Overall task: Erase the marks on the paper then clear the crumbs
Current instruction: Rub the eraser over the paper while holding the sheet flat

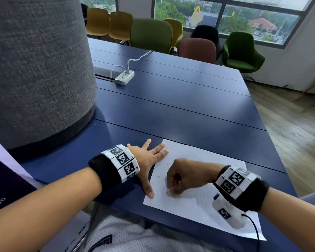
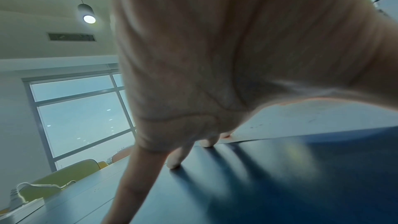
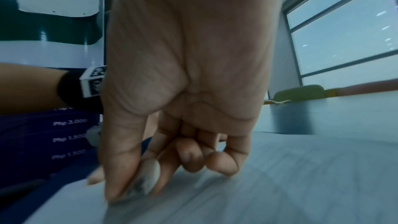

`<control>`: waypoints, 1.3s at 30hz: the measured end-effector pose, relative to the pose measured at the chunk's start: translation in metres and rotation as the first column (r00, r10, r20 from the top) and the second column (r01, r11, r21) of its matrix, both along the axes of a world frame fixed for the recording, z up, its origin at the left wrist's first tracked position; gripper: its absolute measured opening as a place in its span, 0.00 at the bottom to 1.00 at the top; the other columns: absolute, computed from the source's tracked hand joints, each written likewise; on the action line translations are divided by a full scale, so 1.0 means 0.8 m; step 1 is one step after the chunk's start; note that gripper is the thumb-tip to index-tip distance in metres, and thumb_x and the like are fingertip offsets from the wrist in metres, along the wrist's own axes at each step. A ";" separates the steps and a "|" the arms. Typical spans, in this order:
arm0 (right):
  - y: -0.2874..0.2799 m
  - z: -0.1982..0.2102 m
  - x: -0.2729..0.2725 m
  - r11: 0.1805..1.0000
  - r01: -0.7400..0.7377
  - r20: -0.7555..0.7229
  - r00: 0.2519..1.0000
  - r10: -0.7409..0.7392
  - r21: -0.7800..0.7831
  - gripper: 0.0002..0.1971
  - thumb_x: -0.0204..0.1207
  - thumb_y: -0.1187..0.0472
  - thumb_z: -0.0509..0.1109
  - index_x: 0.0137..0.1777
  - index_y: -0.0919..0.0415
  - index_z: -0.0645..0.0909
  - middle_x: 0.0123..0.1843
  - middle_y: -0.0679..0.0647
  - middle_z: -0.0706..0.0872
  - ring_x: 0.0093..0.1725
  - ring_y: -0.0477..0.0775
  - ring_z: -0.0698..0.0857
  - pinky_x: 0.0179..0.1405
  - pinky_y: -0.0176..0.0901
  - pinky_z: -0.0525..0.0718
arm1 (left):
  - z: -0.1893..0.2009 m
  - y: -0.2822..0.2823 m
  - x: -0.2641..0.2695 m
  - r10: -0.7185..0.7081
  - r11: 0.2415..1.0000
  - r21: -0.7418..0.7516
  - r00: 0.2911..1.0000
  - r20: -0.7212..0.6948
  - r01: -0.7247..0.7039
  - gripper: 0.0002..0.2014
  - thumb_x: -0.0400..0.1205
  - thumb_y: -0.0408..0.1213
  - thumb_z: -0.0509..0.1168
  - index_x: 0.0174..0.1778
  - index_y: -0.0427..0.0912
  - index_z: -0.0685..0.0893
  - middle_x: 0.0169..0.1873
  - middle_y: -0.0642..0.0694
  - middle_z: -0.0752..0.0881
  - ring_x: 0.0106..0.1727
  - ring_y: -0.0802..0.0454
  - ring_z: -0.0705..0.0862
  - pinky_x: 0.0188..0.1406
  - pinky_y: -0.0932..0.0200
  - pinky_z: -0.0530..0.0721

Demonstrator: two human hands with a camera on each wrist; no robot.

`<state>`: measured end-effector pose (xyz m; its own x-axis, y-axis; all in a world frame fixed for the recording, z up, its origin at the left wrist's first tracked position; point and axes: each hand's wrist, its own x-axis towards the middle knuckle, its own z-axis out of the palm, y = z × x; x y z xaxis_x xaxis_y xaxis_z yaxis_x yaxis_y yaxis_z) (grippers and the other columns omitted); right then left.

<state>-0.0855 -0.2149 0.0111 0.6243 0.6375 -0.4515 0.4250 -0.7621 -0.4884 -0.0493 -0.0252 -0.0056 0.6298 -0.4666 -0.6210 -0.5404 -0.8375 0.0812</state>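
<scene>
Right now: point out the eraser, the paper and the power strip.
eraser [image 3: 148, 178]: right wrist view, white face showing between thumb and finger.
paper [image 1: 195, 157]: head view, bare area beyond the right hand.
power strip [image 1: 124, 77]: head view, top face with sockets.

A dark blue panelled surface [image 1: 180, 99] fills the middle of the frame. A white sheet of paper [image 1: 204, 206] lies flat at lower right, near the front edge. A white power strip [image 1: 124, 77] with a cable plugged in sits at upper centre-left, well apart from the paper.
</scene>
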 end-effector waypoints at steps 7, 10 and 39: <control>-0.002 -0.002 -0.003 1.000 -0.017 -0.034 0.999 0.017 0.002 0.06 0.73 0.56 0.78 0.46 0.57 0.88 0.36 0.43 0.86 0.32 0.39 0.79 0.35 0.27 0.77 | 0.001 -0.001 -0.001 0.000 1.000 0.010 1.000 0.005 0.000 0.75 0.54 0.73 0.78 0.82 0.64 0.28 0.79 0.70 0.25 0.84 0.43 0.27 0.73 0.13 0.49; -0.004 -0.004 0.011 0.995 0.093 0.088 0.991 -0.096 0.043 0.06 0.72 0.55 0.78 0.44 0.56 0.88 0.35 0.43 0.86 0.32 0.39 0.80 0.35 0.28 0.76 | 0.001 -0.001 0.001 0.001 1.000 0.008 1.000 -0.003 -0.001 0.75 0.53 0.74 0.78 0.82 0.65 0.27 0.79 0.70 0.25 0.84 0.42 0.27 0.72 0.12 0.49; -0.010 -0.002 0.056 0.972 0.235 0.223 0.947 -0.233 0.016 0.03 0.73 0.58 0.76 0.42 0.57 0.87 0.31 0.42 0.82 0.28 0.39 0.78 0.33 0.33 0.76 | -0.001 0.002 -0.002 0.009 0.999 -0.041 1.000 0.017 -0.009 0.75 0.54 0.72 0.79 0.83 0.64 0.29 0.81 0.69 0.27 0.84 0.43 0.27 0.73 0.13 0.48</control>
<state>-0.0406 -0.2226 0.0091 0.8403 0.4573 -0.2911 0.3307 -0.8579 -0.3931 -0.0512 -0.0232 -0.0061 0.6446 -0.4856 -0.5905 -0.5345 -0.8385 0.1061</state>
